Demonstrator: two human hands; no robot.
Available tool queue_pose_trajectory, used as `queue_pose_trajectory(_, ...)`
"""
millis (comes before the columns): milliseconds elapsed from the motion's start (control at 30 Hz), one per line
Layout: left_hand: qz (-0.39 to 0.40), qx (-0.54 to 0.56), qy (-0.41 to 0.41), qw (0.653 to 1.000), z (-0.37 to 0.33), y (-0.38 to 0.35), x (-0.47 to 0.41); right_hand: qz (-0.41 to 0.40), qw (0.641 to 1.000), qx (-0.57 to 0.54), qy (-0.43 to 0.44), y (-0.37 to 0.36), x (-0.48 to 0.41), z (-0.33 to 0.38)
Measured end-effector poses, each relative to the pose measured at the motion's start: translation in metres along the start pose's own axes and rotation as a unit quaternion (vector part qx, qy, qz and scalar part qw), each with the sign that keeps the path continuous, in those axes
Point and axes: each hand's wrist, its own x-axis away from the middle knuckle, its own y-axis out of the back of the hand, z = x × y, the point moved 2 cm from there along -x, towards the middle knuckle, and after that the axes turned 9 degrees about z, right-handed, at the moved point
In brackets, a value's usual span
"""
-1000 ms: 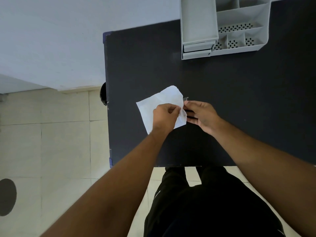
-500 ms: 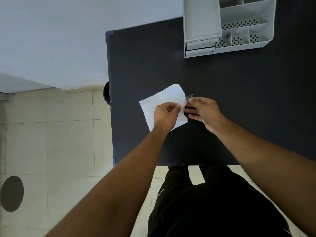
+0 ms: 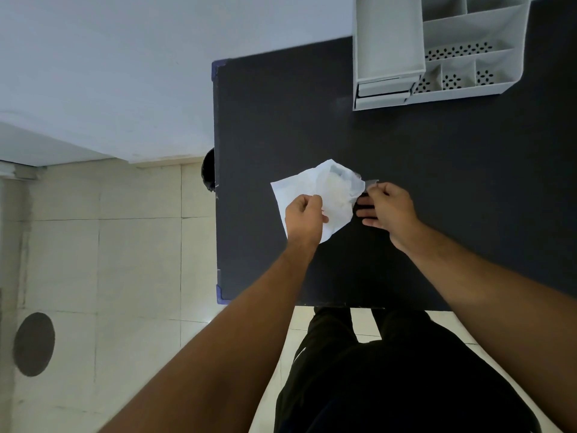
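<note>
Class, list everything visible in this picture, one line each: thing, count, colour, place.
table: one, black, centre and right
white sheet: one, white, crumpled, held over the table
small grey piece: one, grey, right of the sheet, pinched
organiser: one, light grey, table's far side
floor tiles: many, cream, left
round patch: one, dark, floor, lower left
wall: one, pale, upper left
trousers: one pair, black, bottom
left hand: one, holding the sheet
right hand: one, pinching the grey piece

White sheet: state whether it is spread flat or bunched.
Partly bunched. The white sheet is crumpled at its right end; its left corner looks flat. The left hand grips it; the right hand pinches a grey piece.
</note>
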Motion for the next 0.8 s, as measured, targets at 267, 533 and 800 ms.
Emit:
queue_pose_trajectory(267, -0.063, -0.101, -0.013, 0.993, 0.003, 0.019, -0.015, 0.109, 0.989, -0.093, -0.045, 0.023, 0.012, 0.004)
queue_pose_trajectory(533, -0.119, -0.23, 0.066, 0.964, -0.001, 0.031, -0.05, -0.1, 0.992, 0.052, 0.051, 0.022, 0.009, -0.001)
queue_pose_trajectory(800, -0.067, -0.245, 0.037, 0.966, -0.022, 0.042, -0.053, -0.031, 0.882, 0.448, 0.14, -0.01, 0.007, 0.028)
